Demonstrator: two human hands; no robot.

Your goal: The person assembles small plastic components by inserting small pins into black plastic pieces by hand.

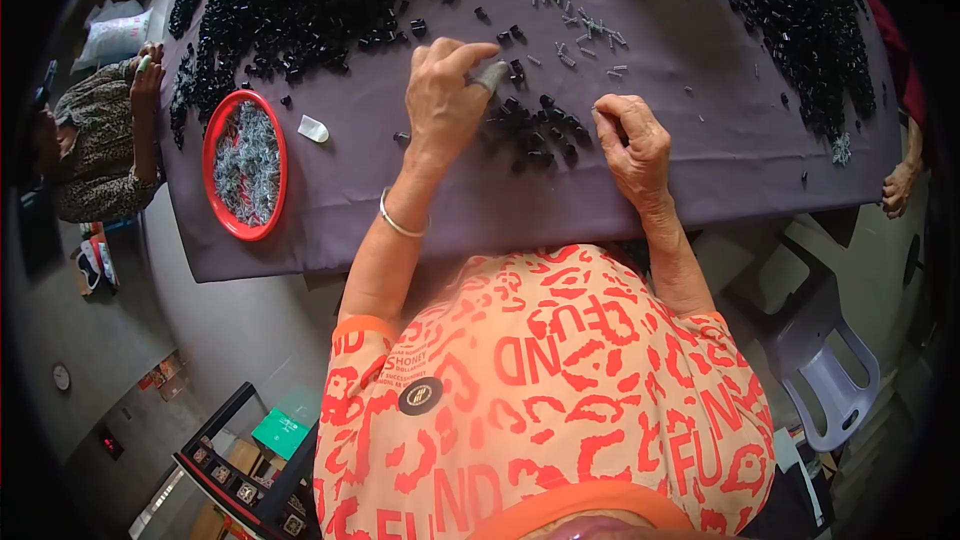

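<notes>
My left hand (443, 100) reaches over the purple-grey cloth (400, 210), its fingers bent down by a small heap of black plastic parts (540, 130). A grey cover sits on its index fingertip (490, 75), and whether anything is pinched there is hidden. A silver bangle (400, 225) circles that wrist. My right hand (632, 145) rests on the cloth just right of the heap, fingers curled into a loose fist with nothing showing in it. Short grey metal pins (585, 25) lie scattered beyond the heap.
Large piles of black parts lie at the back left (300, 0) and back right (800, 20). A red bowl of metal pieces (245, 165) stands at the left, a small white piece (313, 128) beside it. Another person sits at the left (100, 140); another hand (897, 190) is at the right edge. A grey chair (820, 360).
</notes>
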